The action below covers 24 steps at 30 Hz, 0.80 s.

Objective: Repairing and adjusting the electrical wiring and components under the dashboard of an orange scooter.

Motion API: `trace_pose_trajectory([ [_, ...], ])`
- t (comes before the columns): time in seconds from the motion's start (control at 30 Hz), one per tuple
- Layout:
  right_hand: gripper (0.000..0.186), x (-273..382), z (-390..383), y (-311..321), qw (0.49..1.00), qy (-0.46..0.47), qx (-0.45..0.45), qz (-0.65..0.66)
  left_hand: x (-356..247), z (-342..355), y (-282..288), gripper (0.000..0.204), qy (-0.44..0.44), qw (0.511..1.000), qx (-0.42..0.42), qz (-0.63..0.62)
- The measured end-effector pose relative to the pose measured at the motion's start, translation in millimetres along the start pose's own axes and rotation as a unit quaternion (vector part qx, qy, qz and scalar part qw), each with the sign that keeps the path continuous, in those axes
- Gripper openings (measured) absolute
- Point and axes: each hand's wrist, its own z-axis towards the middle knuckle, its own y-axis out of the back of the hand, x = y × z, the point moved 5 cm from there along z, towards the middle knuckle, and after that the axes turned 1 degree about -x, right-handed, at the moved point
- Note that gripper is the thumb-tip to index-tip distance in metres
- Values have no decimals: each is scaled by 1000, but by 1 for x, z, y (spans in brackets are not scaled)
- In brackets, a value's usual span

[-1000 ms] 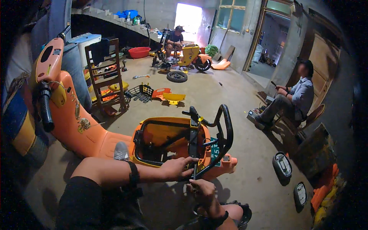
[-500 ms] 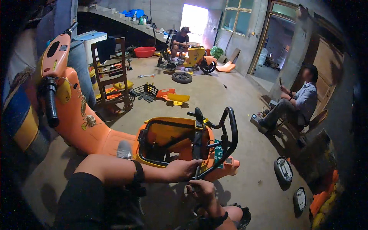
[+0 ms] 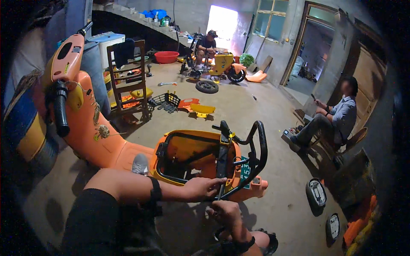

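An orange electric scooter (image 3: 124,155) stands in front of me, its seat off and the storage opening (image 3: 188,132) with its black rim exposed. My left hand (image 3: 205,189) reaches to the rear of that opening, fingers stretched out, fingertips at the upper end of a slim metal tool that looks like a wrench (image 3: 220,194). Gripping its lower end is my right hand (image 3: 227,212), closed, just below and to the right. Above both hands rises the bent black rear rack (image 3: 262,149). A green plate (image 3: 245,173) sits behind it. The fastening point is hidden by my fingers.
A person with a phone sits at right (image 3: 341,111); another person (image 3: 208,45) crouches by a yellow scooter (image 3: 223,64). On the floor lie a wheel (image 3: 207,87), a black basket (image 3: 165,101), yellow panel (image 3: 202,110) and two seats (image 3: 316,193) (image 3: 333,227). A wooden chair (image 3: 129,85) stands left.
The view has shifted slightly, moving the scene a little right. My left fingers have straightened along the frame. My right hand still grips the tool, almost in the same place.
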Motion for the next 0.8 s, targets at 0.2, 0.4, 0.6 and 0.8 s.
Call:
trace_pose_trajectory([
  [0.2,17,-7,-10,-8,995,-5,5,-95,-4,5,-2,54,34,998,41,44],
  [0.4,20,9,-11,-1,977,34,-83,-196,-11,3,5,62,146,984,82,57],
  [0.6,39,4,-14,4,972,77,-52,-214,2,8,-1,63,97,992,74,18],
  [0.8,49,-19,-35,42,975,24,-114,-191,-1,6,-3,63,83,993,69,45],
])
